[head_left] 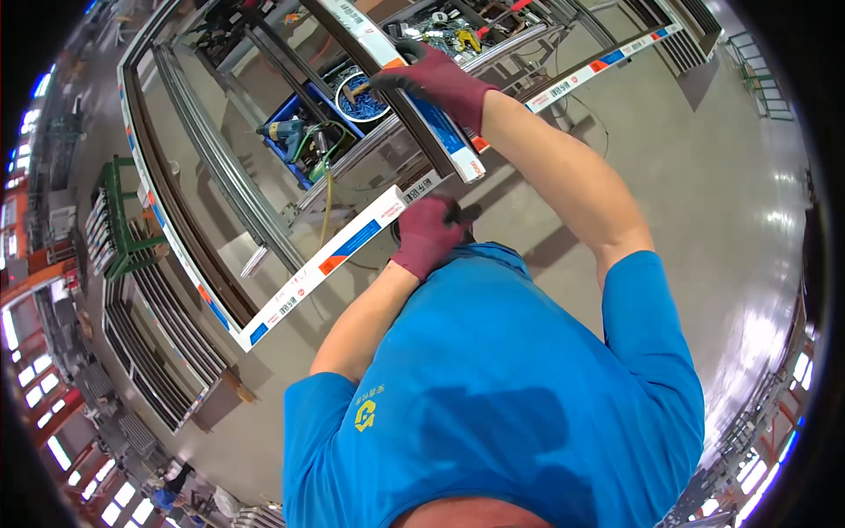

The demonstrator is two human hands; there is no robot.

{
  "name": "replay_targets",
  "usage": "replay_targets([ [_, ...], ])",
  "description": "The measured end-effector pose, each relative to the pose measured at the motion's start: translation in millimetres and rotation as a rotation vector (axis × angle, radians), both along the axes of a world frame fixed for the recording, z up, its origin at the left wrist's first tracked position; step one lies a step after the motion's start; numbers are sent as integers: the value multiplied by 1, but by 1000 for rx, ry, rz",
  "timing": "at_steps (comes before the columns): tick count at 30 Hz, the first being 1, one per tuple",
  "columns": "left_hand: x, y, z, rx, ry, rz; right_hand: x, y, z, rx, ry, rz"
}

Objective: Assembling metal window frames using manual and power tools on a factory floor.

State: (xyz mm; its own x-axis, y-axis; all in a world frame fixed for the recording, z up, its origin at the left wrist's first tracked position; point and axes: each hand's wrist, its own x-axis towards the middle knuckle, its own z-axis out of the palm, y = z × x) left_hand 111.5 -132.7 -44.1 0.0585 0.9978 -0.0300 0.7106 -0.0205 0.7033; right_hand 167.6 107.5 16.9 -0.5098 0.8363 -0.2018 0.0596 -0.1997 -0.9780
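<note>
My right hand (pixel 436 86), in a maroon glove with a dark palm, reaches forward and grips a long metal profile (pixel 451 132). The profile slants from the upper middle down toward me, and its film is white, blue and orange. My left hand (pixel 429 232), in a matching glove, is close to my waist, fingers curled. It is beside the near bar (pixel 339 251) of a big rectangular frame, wrapped in similar film. A dark shape sticks out past the left fingers; whether it is a held thing or a fingertip I cannot make out.
Under the frame, a blue bin (pixel 290 132) holds a power drill (pixel 283 134), near a white bucket (pixel 363 110) of blue screws with a hammer. A hardware tray (pixel 449 31) lies beyond. Stacked profiles (pixel 163 326) and a green rack (pixel 132 220) stand left, a ladder-like rack (pixel 759 75) far right.
</note>
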Motion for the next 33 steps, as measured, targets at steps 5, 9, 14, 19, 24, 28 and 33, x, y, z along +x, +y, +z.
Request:
replay_targets([
  [5, -2, 24, 3, 55, -1066, 205, 2, -2, -2, 290, -311, -67],
  [9, -22, 54, 8, -300, -1262, 358, 3, -25, 2, 271, -370, -31],
  [14, -4, 54, 46, -170, -1360, 394, 59, -78, -28, 232, -215, 17],
  [19, -26, 51, 29, -27, -891, 356, 109, -152, -52, 289, -408, 10],
  [24, -10, 47, 27, -194, -1223, 454, 141, -153, -53, -423, 187, 201],
  [28, -16, 46, 29, -150, -1281, 449, 172, -174, -80, -349, 207, 42],
  [33, -32, 47, 39, -17, -1187, 404, 250, -159, -82, 181, -1043, -130],
])
